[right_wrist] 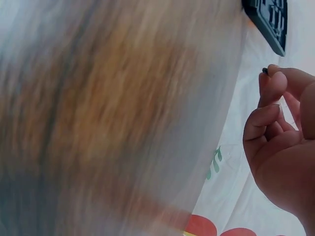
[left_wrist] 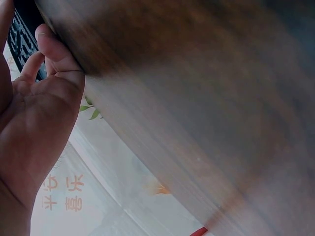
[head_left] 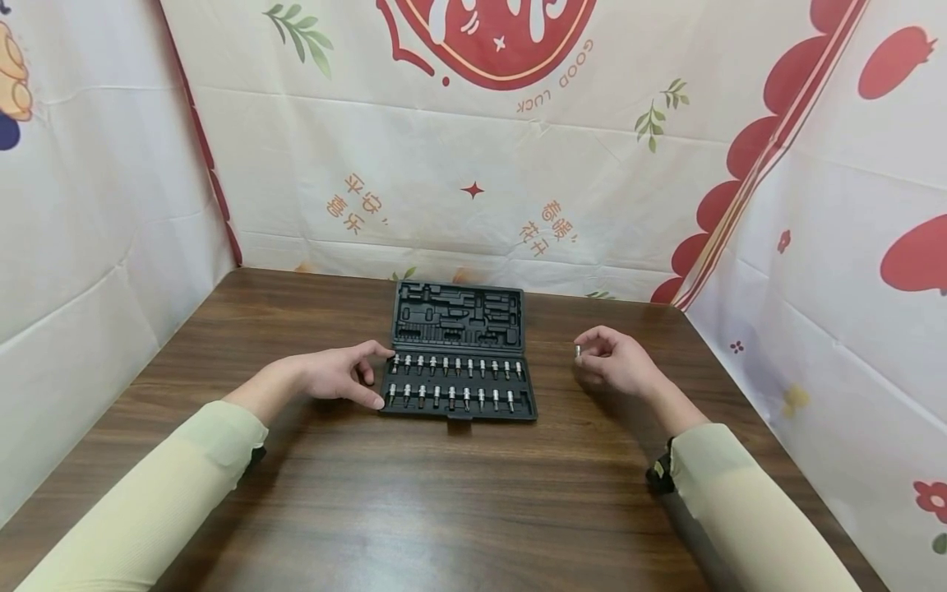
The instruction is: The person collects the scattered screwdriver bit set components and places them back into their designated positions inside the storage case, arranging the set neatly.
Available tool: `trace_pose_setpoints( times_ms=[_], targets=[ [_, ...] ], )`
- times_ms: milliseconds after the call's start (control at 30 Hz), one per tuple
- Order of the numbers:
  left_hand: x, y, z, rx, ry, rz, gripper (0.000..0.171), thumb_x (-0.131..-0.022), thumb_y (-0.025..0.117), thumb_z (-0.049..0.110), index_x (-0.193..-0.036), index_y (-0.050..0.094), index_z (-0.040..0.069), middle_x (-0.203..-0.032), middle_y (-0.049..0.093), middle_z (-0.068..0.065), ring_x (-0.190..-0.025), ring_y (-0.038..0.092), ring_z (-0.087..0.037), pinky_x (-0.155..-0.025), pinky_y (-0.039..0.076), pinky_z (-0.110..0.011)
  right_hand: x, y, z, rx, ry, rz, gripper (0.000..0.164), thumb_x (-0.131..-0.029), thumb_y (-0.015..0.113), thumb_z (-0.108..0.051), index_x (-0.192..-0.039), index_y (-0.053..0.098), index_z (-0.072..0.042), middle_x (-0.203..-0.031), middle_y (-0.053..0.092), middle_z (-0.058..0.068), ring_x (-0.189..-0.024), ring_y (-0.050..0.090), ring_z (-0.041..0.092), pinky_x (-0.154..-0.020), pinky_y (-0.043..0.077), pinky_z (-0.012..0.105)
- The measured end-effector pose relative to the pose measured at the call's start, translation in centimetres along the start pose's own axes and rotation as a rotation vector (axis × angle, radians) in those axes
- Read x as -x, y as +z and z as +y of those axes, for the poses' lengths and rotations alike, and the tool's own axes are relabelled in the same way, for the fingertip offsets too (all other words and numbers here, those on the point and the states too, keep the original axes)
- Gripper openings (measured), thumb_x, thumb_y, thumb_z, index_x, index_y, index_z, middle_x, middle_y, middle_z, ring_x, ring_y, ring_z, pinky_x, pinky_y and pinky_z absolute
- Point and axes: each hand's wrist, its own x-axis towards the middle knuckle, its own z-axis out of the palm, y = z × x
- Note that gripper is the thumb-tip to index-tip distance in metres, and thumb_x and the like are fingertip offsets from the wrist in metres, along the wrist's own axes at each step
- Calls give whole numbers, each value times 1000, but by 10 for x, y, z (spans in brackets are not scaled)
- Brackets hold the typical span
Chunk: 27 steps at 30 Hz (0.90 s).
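Observation:
A black socket case (head_left: 459, 415) lies unfolded on the wooden table, its lid (head_left: 459, 289) leaning back. Two rows of silver bit sockets (head_left: 452, 395) fill its base, and a bare slot shows at the right end of the front row. My left hand (head_left: 334, 375) rests at the case's left side, index finger and thumb spread along that edge. Right of the case, my right hand (head_left: 620, 362) pinches one small bit socket (head_left: 578, 351) between thumb and index finger, raised above the table. In the right wrist view only the dark tip (right_wrist: 265, 71) of it shows.
The brown table (head_left: 444, 501) reaches back to a printed cloth (head_left: 459, 214) hanging behind it. More cloth hangs at the left (head_left: 111, 205) and right (head_left: 836, 345) sides. The case's upright lid stands between its base and the back cloth.

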Motion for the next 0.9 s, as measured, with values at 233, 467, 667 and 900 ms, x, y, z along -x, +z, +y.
trace_pose_setpoints(
  times_ms=[233, 467, 667, 900],
  targets=[
    [0, 0, 1, -5, 0, -1, 88, -93, 89, 36, -163, 41, 11, -116, 60, -10, -91, 61, -19, -87, 49, -34, 3, 3, -10, -67, 18, 16, 38, -108, 73, -16, -140, 62, -1, -123, 74, 25, -98, 72, 29, -78, 64, 38],
    [0, 0, 0, -7, 3, -1, 89, -94, 89, 37, -163, 41, 11, -117, 60, -10, -92, 61, -19, -87, 49, -34, 9, 10, -22, -107, 23, -19, 36, -107, 75, -20, -138, 64, -4, -127, 74, 26, -98, 70, 36, -78, 63, 37],
    [0, 0, -1, 0, 3, -2, 89, -94, 89, 36, -164, 41, 11, -117, 60, -10, -91, 61, -19, -87, 49, -35, 13, 19, -35, -138, 22, -50, 37, -106, 76, -21, -137, 64, -6, -124, 74, 23, -101, 68, 35, -79, 62, 36],
    [-1, 0, -1, -2, 3, 1, 89, -93, 90, 36, -164, 41, 11, -117, 60, -10, -90, 61, -19, -86, 50, -34, 15, 31, -45, -148, 15, -84, 33, -104, 77, -18, -133, 67, -7, -116, 74, 15, -105, 69, 35, -78, 63, 38]
  ],
)
